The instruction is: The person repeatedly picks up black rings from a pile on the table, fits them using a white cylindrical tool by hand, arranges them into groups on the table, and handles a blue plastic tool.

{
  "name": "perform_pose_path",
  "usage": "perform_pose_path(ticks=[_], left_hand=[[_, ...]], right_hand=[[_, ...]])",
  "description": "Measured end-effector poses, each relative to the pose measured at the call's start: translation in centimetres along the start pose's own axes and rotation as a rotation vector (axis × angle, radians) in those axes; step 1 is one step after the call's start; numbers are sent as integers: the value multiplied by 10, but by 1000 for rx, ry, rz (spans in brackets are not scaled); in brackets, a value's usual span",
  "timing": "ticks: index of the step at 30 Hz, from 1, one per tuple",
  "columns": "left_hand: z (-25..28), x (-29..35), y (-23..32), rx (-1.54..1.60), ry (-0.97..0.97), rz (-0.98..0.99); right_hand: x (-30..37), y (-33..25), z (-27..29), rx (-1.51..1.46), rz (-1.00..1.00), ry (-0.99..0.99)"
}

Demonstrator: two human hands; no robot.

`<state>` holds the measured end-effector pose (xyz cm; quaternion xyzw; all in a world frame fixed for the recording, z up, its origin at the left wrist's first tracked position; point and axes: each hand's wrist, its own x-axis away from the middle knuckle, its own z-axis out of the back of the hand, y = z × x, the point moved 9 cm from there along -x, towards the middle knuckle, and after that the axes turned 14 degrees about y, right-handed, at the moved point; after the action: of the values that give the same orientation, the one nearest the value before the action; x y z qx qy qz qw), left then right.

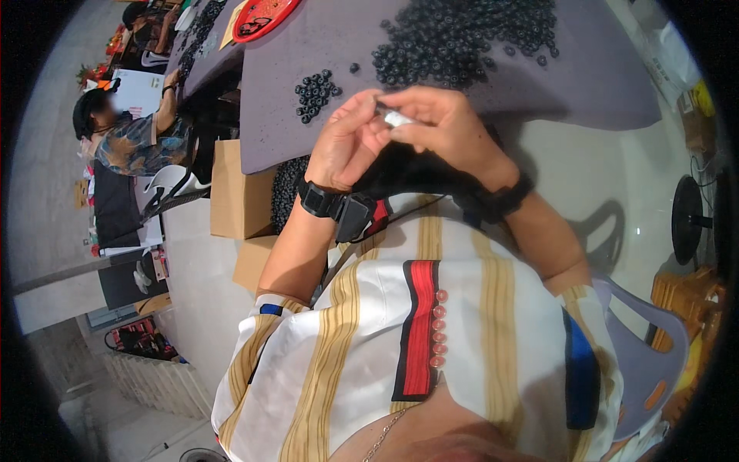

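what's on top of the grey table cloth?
On the grey table cloth: a large heap of small black rings, a smaller cluster of them and a red plate. Both hands, left hand and right hand, pinching a small white piece, cover part of the cloth.

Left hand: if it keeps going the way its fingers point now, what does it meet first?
The left hand points at the small white piece pinched with the right hand; it meets that first, apparently already touching it.

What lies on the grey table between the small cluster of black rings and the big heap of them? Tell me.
In the head view, one stray black ring lies on the grey table between the small cluster and the big heap; otherwise the stretch is bare cloth.
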<state>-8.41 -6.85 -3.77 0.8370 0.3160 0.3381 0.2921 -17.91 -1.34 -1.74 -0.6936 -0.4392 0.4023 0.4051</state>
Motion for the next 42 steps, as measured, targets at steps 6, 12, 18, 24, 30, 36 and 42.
perform_pose_path(ticks=[6,12,18,24,30,36,42], left_hand=[[7,-2,0,-42,27,-25],[10,-4,0,-49,20,-16],[2,-5,2,-23,-75,30],[1,-6,0,-14,-80,32],[15,-19,18,-322,47,-106],[47,-73,101,-1103,249,-629],[12,-102,90,-1740,110,-808]], right_hand=[[-2,7,1,-57,-56,0],[-2,12,-1,-8,-80,-46],[-2,3,-1,-13,-33,0],[-4,2,0,-11,-37,-32],[-8,11,14,-30,-78,43],[-20,6,46,75,-63,272],[-16,15,43,49,-116,268]])
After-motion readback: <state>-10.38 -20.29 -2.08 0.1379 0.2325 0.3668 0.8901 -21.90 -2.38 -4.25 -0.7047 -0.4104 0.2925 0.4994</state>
